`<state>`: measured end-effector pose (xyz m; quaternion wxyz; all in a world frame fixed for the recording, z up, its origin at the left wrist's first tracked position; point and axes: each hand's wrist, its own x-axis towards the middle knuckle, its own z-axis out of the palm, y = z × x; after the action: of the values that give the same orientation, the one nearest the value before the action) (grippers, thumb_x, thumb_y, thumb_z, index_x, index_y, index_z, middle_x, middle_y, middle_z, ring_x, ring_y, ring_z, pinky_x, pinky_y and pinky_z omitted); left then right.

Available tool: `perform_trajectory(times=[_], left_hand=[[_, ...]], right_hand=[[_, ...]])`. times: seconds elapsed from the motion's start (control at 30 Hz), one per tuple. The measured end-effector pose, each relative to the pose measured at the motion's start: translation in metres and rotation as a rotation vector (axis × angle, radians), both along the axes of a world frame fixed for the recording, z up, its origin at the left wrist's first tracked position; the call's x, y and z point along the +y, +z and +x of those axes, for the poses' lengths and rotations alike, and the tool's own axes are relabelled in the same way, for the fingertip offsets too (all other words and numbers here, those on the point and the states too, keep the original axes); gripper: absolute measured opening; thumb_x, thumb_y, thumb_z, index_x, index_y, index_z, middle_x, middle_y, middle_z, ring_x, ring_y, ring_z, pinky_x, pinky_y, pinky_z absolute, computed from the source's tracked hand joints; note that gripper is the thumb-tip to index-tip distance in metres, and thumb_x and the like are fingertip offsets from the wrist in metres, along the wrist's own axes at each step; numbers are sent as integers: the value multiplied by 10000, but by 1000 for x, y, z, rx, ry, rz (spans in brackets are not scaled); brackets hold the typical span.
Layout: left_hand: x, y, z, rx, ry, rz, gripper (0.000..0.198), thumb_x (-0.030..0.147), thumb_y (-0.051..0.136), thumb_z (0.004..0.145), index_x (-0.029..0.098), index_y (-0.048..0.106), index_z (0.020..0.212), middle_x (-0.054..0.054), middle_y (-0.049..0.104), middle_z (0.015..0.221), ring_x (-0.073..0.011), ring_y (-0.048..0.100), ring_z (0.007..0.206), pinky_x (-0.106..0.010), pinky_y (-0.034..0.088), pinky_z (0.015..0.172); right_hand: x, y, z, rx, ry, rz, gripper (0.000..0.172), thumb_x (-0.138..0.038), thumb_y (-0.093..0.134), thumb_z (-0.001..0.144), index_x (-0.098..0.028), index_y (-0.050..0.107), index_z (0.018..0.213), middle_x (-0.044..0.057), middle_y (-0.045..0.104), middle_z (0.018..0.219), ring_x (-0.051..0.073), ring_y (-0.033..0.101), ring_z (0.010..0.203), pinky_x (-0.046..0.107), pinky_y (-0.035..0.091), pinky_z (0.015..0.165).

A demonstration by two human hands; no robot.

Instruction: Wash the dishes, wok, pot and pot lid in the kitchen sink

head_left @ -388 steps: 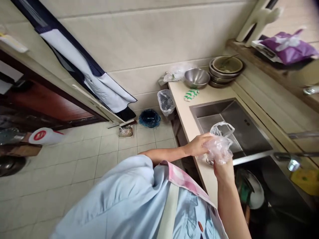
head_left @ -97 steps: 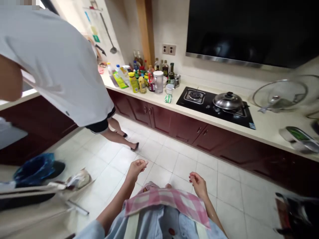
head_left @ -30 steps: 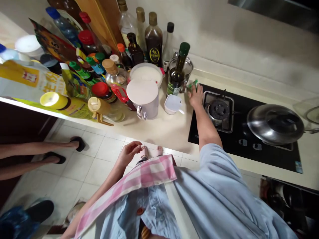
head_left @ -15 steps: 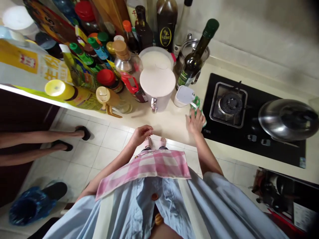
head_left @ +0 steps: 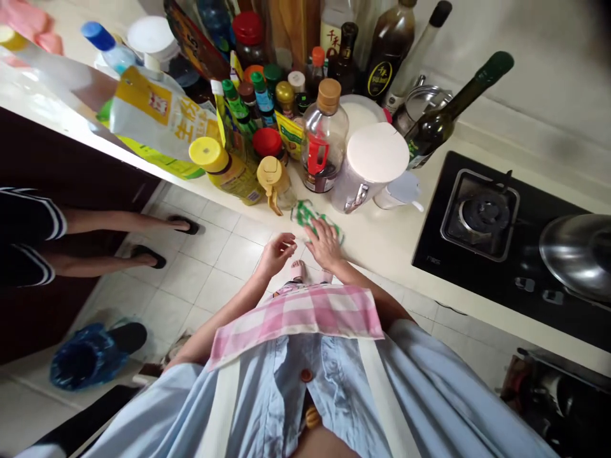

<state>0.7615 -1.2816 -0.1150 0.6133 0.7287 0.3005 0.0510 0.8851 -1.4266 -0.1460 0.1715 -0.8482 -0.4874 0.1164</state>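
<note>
My right hand (head_left: 325, 245) presses a green-and-white cloth (head_left: 305, 213) against the cream countertop (head_left: 382, 245) near its front edge. The fingers lie stretched over the cloth. In front of the counter edge hovers my left hand (head_left: 277, 254), its fingers loosely bent and apart with nothing in them. Just behind the cloth stand a bottle with a yellow pouring lid (head_left: 274, 178), a glass jar with a red handle (head_left: 321, 149) and a lidded white pitcher (head_left: 372, 168). A small white lidded container (head_left: 401, 191) is partly hidden behind the pitcher.
Several sauce bottles and jars crowd the back left, beside a white-and-yellow bag (head_left: 157, 114). A dark green bottle (head_left: 436, 124) stands near the black gas stove (head_left: 429, 245), which bears a steel pot (head_left: 580, 248). Another person's legs (head_left: 105, 221) and a blue-lined bin (head_left: 81, 359) are at left.
My right hand has slid the cloth leftward along the counter, from beside the stove to in front of the pitcher and jar. My left hand stays near the edge. The view has turned left.
</note>
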Motion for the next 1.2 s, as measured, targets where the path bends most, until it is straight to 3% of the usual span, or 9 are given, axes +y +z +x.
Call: perform_trajectory(times=[0.13,0.27,0.4,0.53,0.67,0.8,1.0,1.1,1.2], left_hand=[[17,-8,13,-19,-133,518,436,296,679,836,207,629,1259,-168,533,1363,-271,612,1110,-395,578,785],[3,-6,29,55,-491,834,369,195,632,877,240,694,1239,-176,553,1433,-398,490,1274,-570,471,948],[-28,4,41,37,-739,895,348,171,632,880,282,731,1194,-123,617,1412,-395,523,1235,-560,449,925],[-41,7,60,-57,-778,825,266,208,602,918,224,751,1138,-136,694,1279,-323,618,1117,-475,473,904],[-54,4,84,-145,-839,759,249,202,605,918,206,749,1122,-129,714,1227,-298,648,1081,-455,496,923],[-77,0,101,-245,-887,690,227,179,596,921,196,749,1089,-130,718,1202,-280,660,1083,-443,519,939],[-91,-10,109,-285,-829,585,212,211,560,948,184,739,1057,-132,726,1124,-253,673,964,-411,551,876],[-93,-10,110,-265,-793,554,219,218,532,962,193,735,1042,-127,718,1124,-245,665,983,-398,542,886],[-97,-3,106,-247,-739,534,236,214,506,977,190,725,1061,-131,708,1131,-243,655,1007,-385,532,894]], right_hand=[[21,5,-3,25,93,20,409,-324,442,1054,-242,575,1431,101,469,1547,272,332,1467,461,231,1180],[-36,1,-8,-10,82,15,354,-300,480,1048,-297,628,1370,67,532,1484,226,388,1420,415,274,1164],[-125,5,3,17,-287,-45,306,-246,530,1007,-290,714,1247,91,609,1354,256,514,1246,436,412,1060],[-212,15,16,-116,-748,145,386,-260,395,1031,-201,700,1259,151,579,1269,249,541,1216,405,473,1036],[-262,10,22,-189,-833,25,458,-341,425,1019,-151,592,1401,192,430,1484,308,409,1402,471,407,1128],[-264,-10,34,-140,-769,-154,492,-328,447,1013,-128,536,1454,217,375,1559,348,334,1472,525,383,1130],[-239,-19,62,-261,-777,-174,408,-257,429,1024,-163,618,1374,202,464,1523,343,364,1453,519,413,1070],[-218,-15,112,-252,-725,-191,390,-206,403,1028,-172,645,1333,163,488,1521,303,387,1426,473,399,1081],[-192,-3,193,-246,-686,-193,379,-167,413,1014,-142,668,1293,178,541,1461,275,447,1350,413,405,1027]])
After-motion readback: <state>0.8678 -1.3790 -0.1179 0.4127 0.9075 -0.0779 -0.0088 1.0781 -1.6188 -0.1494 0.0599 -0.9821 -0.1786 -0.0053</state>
